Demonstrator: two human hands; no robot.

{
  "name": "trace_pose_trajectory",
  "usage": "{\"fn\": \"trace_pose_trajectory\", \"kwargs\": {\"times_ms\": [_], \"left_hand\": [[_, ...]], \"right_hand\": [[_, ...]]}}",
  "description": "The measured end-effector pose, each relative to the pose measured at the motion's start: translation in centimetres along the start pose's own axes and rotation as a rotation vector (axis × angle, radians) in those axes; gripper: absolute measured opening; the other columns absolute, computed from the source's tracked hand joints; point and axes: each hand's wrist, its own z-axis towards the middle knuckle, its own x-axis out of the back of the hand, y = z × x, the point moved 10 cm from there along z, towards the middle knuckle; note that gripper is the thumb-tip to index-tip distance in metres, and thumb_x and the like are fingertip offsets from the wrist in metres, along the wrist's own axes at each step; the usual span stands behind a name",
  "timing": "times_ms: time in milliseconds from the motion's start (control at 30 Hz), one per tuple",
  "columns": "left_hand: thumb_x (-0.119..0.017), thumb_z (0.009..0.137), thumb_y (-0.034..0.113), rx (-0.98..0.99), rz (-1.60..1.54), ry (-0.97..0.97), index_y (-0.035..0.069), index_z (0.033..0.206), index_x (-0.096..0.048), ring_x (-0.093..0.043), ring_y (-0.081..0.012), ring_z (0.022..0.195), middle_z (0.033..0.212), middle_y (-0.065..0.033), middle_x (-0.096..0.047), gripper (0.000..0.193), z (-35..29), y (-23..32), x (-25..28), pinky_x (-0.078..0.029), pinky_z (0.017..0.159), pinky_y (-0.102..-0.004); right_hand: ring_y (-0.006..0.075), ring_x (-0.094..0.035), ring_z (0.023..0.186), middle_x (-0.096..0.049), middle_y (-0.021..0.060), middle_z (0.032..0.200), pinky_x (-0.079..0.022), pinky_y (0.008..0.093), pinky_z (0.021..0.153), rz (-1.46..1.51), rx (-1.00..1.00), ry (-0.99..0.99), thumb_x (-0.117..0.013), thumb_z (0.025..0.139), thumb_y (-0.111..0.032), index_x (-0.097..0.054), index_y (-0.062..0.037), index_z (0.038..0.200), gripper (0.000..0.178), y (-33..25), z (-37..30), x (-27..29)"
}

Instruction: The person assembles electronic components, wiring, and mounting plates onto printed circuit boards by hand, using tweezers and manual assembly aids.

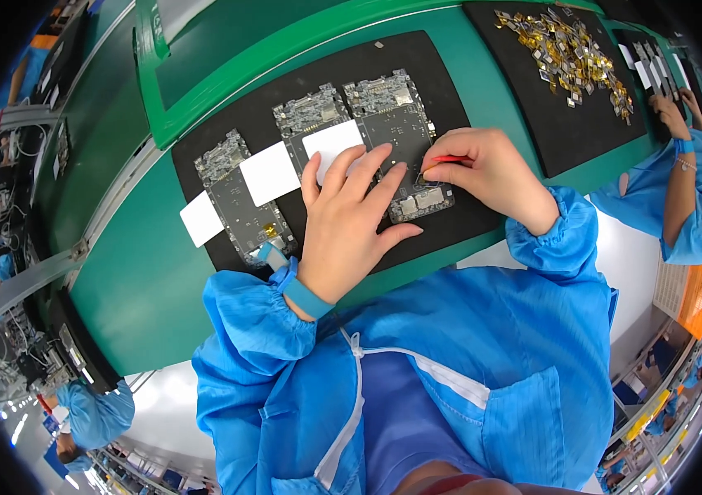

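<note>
Three dark circuit boards lie side by side on a black mat (442,66): a left board (239,198), a middle board (309,107) and a right board (396,132). My left hand (347,219) rests palm down with fingers spread over the middle and right boards, a blue band on its wrist. Under its fingers is a white rectangular piece (332,139). My right hand (491,169) pinches thin red tweezers (452,158) over the right board's lower part. Their tips are close to the board, and what they touch is too small to make out.
Two more white pieces, a middle one (271,175) and a left one (201,219), lie by the left board. A pile of small gold and silver parts (574,58) sits on another black mat (532,124). A green frame (148,82) edges the bench. A co-worker's hands (671,115) work at far right.
</note>
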Motion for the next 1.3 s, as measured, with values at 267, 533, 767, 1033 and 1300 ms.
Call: {"fn": "trace_pose_trajectory", "kwargs": {"times_ms": [267, 533, 767, 1033, 1300], "left_hand": [[-0.084, 0.062, 0.037, 0.021, 0.047, -0.059, 0.014, 0.123, -0.064, -0.045, -0.0277, 0.129, 0.136, -0.0039, -0.052, 0.069, -0.1, -0.2, -1.0, -0.012, 0.114, -0.0567], [-0.084, 0.063, 0.033, -0.004, 0.012, -0.051, 0.011, 0.123, -0.063, -0.044, -0.0291, 0.132, 0.137, -0.0076, -0.051, 0.068, -0.1, -0.2, -1.1, -0.012, 0.113, -0.0601], [-0.085, 0.062, 0.033, -0.041, -0.02, -0.091, 0.011, 0.126, -0.062, -0.042, -0.0281, 0.135, 0.143, -0.0099, -0.047, 0.071, 0.1, -0.4, -1.3, -0.011, 0.114, -0.0599], [-0.084, 0.063, 0.034, -0.05, 0.005, -0.068, 0.012, 0.122, -0.065, -0.047, -0.0271, 0.132, 0.141, -0.0078, -0.05, 0.066, 0.2, -0.2, -1.0, -0.011, 0.114, -0.0604], [-0.083, 0.063, 0.036, -0.063, 0.017, -0.035, 0.012, 0.12, -0.065, -0.049, -0.0262, 0.129, 0.139, -0.0068, -0.052, 0.064, 0.1, -0.1, -0.9, -0.012, 0.113, -0.0605]], "right_hand": [[0.0191, -0.062, 0.073, -0.064, 0.0093, 0.081, -0.049, 0.0281, 0.066, -0.092, 0.026, -0.033, -0.07, 0.082, -0.003, -0.067, 0.0022, 0.088, 0.009, 0.1, 0.1, -0.2], [0.0204, -0.062, 0.072, -0.064, 0.01, 0.08, -0.049, 0.0292, 0.066, -0.096, 0.028, -0.081, -0.071, 0.082, -0.004, -0.067, 0.0017, 0.089, 0.01, -0.2, 0.4, -0.4], [0.0317, -0.059, 0.076, -0.06, 0.0106, 0.079, -0.048, 0.0392, 0.065, -0.419, 0.21, 0.004, -0.071, 0.074, -0.005, -0.065, -0.0021, 0.08, 0.009, -3.0, -0.1, -1.1], [0.0296, -0.06, 0.082, -0.06, 0.0077, 0.079, -0.05, 0.0401, 0.068, -0.574, 0.289, 0.001, -0.07, 0.075, -0.012, -0.065, -0.006, 0.079, 0.008, -4.1, -0.7, -1.7], [0.0284, -0.059, 0.081, -0.059, 0.0079, 0.079, -0.05, 0.0389, 0.067, -0.53, 0.366, 0.02, -0.071, 0.074, -0.01, -0.064, -0.0056, 0.078, 0.009, -3.9, -0.7, -1.4]]}}
